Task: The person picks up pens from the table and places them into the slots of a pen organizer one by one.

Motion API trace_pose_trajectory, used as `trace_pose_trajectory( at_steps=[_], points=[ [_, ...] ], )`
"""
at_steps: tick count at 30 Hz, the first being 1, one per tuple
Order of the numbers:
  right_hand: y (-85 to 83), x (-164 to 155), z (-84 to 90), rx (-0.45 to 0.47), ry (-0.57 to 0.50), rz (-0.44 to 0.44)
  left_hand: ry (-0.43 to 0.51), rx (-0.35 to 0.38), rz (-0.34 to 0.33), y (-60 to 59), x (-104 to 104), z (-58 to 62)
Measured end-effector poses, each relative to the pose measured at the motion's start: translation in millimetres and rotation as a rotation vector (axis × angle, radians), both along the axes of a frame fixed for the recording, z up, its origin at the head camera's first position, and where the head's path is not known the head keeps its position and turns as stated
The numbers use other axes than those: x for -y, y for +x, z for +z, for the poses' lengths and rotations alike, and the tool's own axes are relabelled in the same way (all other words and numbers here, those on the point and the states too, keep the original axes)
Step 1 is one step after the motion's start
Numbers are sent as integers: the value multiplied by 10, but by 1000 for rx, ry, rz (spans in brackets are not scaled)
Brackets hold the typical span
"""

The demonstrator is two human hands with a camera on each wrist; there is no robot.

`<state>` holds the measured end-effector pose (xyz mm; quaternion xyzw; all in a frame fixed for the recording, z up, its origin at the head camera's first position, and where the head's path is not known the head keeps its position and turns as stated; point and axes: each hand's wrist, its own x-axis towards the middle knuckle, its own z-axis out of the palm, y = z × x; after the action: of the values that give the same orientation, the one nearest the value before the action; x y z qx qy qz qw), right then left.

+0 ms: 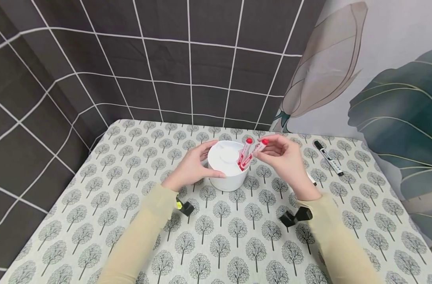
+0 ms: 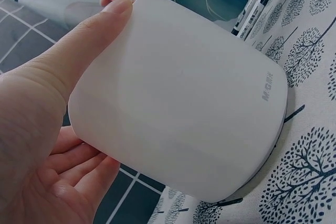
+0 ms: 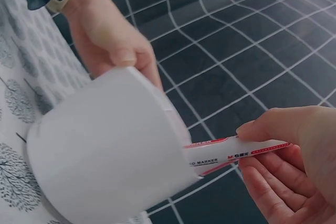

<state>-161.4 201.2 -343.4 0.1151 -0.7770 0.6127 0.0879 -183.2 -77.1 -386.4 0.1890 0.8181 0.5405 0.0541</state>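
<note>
Holder, white, round (image 1: 227,183): one, upright on the tabletop (image 1: 95,240), with a raised round part (image 1: 229,154) inside and small grey lettering on the outer wall near the base.

Left hand (image 1: 195,162): clamped on the holder, thumb at the near rim, fingers around the far side.

Right hand (image 1: 281,156): clamped on a red-and-white marker (image 1: 255,152), thumb and fingers pinched on the barrel; marker aslant, red end uppermost, lower part inside the right side of the holder.

Second red-and-white marker (image 1: 245,153): leaning in the same part of the holder, just beside the first, red end up.

Black-and-white marker (image 1: 328,158): lying to the right of the right hand, black cap at the far end. Further marker (image 1: 311,179): nearby, mostly hidden behind the right wrist in the head view.

Covering: pale cloth, tree print. Backdrop (image 1: 166,59): dark, white grid lines.
</note>
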Motion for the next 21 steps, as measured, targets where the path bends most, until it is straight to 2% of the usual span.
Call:
trace_pose_trajectory(
  at_steps=[11, 21],
  points=[
    [-68, 81, -158, 67, 14, 15, 3, -10, -6, -14, -8, -14],
    [-23, 8, -154, 51, -11, 29, -8, -16, -15, -6, 26, -33]
  ],
)
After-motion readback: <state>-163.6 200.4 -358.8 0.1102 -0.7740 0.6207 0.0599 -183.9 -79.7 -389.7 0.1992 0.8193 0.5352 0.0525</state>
